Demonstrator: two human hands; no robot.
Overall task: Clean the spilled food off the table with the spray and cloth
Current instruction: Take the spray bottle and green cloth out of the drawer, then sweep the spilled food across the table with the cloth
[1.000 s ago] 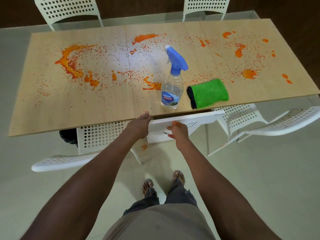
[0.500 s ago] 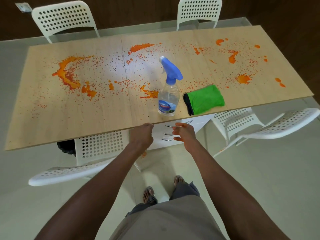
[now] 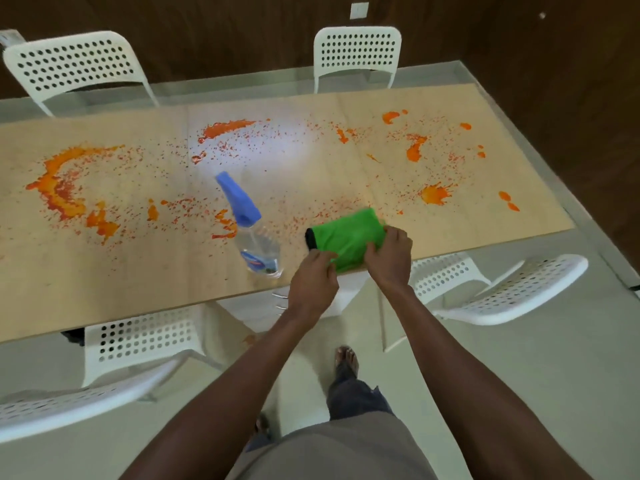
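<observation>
Both hands are on the folded green microfiber cloth (image 3: 346, 239) at the near edge of the wooden surface (image 3: 121, 271): left hand (image 3: 313, 277) and right hand (image 3: 389, 256) fingers curl around it. The clear plastic spray bottle (image 3: 251, 233) with a blue trigger head stands just left, label too blurry to read, with orange sauce splatter (image 3: 65, 188) everywhere.

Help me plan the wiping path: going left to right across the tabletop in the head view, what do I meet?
Big orange smear → spray bottle → green cloth, held by both hands → orange splat → two small orange drops.
</observation>
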